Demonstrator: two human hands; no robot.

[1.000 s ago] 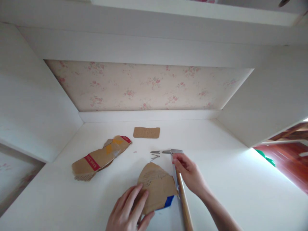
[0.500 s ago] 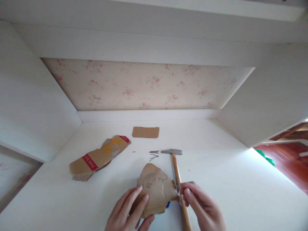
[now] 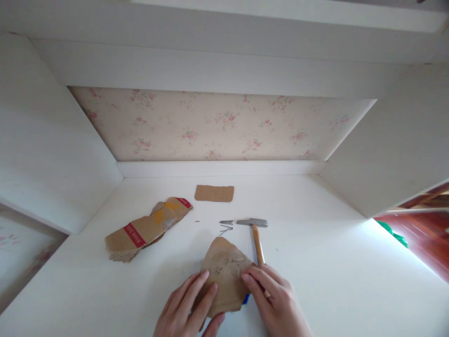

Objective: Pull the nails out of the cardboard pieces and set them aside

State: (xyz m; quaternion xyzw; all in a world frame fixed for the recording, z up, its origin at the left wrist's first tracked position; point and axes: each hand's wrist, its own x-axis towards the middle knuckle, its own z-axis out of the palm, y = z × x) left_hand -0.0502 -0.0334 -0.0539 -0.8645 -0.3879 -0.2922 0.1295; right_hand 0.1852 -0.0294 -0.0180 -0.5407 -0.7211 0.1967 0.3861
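Note:
A torn brown cardboard piece [image 3: 224, 264] with a blue underside lies near the front of the white desk [image 3: 333, 262]. My left hand [image 3: 187, 309] grips its lower left part, fingers spread on top and thumb at the near edge. My right hand [image 3: 275, 302] has its fingertips on the piece's right edge and covers the lower end of a hammer handle. I cannot see whether its fingers pinch anything. The hammer [image 3: 257, 238] lies on the desk with its metal head pointing away, just right of the cardboard. A few nails [image 3: 226, 227] lie left of the hammer head.
A longer cardboard strip with red labels [image 3: 147, 228] lies at the left. A small perforated brown rectangle [image 3: 214, 193] lies near the back. White side panels wall in the desk on both sides, with floral wallpaper [image 3: 224, 126] behind. Red flooring [image 3: 417, 234] shows at the right.
My right hand left the hammer head, drew back along the handle, and now rests on the cardboard's right edge. The left hand kept its hold on the cardboard.

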